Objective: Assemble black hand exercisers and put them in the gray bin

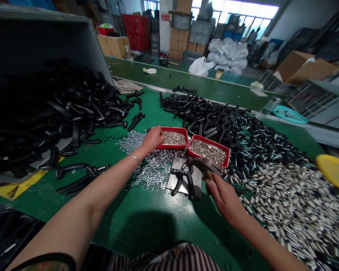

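Observation:
My left hand [154,138] is closed, fingertips pinched together at the left end of a red tray [186,131] of tiny metal parts; whatever it may hold is hidden. In my right hand [222,194] is a hammer [205,165], gripped by its wooden handle, its dark head over a metal plate [176,164]. On that plate lies a black forked part [182,180] with two curved arms, a small silver pin at its top, close under the hammer head. Loose metal rings [155,169] are spread below my left hand. A second red tray [228,160] holds small metal pins.
At left, a grey bin [97,45] lies tipped with black handles [81,101] spilling out. Black parts [209,113] are heaped behind the trays, with black-headed bolts [260,139] beside them. Silver cylinders [293,199] cover the right side, near a yellow lid [335,173].

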Demonstrator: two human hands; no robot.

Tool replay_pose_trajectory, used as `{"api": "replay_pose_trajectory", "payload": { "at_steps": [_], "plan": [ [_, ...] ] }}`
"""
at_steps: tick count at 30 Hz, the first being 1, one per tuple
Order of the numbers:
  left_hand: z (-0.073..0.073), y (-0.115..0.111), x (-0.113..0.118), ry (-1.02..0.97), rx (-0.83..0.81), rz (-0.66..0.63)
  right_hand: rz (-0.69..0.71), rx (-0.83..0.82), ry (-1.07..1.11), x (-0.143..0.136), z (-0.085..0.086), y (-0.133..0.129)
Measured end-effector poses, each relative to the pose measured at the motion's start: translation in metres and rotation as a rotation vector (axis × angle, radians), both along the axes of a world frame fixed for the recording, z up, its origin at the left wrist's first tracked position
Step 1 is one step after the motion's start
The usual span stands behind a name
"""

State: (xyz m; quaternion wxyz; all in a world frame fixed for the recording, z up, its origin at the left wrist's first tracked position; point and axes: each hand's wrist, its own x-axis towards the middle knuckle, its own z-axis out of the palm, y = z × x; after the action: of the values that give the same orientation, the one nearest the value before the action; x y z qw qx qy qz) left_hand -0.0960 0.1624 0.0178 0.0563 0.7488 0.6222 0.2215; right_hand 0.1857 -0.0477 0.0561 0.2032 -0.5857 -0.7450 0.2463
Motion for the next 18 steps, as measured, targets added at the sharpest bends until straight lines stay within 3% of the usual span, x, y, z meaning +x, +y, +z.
{"api": "replay_pose_trajectory", "payload": {
  "at_steps": [5, 10, 13, 18],
  "plan": [
    [-0.003, 0.007, -0.002, 0.121, -0.046, -0.103, 0.123, -0.109, -0.11, -0.009, -0.007, 0.021],
    [-0.009, 0.017, 0.003, 0.195, -0.125, -0.097, -0.002, -0.056, -0.01, 0.0, -0.016, 0.018],
    [-0.011, 0.014, 0.006, 0.208, -0.093, -0.06, -0.024, -0.229, 0.085, 0.013, -0.029, 0.017],
    [-0.008, 0.0, 0.003, 0.139, 0.05, -0.007, -0.21, -0.55, 0.511, 0.031, -0.043, -0.009]
  ]
}}
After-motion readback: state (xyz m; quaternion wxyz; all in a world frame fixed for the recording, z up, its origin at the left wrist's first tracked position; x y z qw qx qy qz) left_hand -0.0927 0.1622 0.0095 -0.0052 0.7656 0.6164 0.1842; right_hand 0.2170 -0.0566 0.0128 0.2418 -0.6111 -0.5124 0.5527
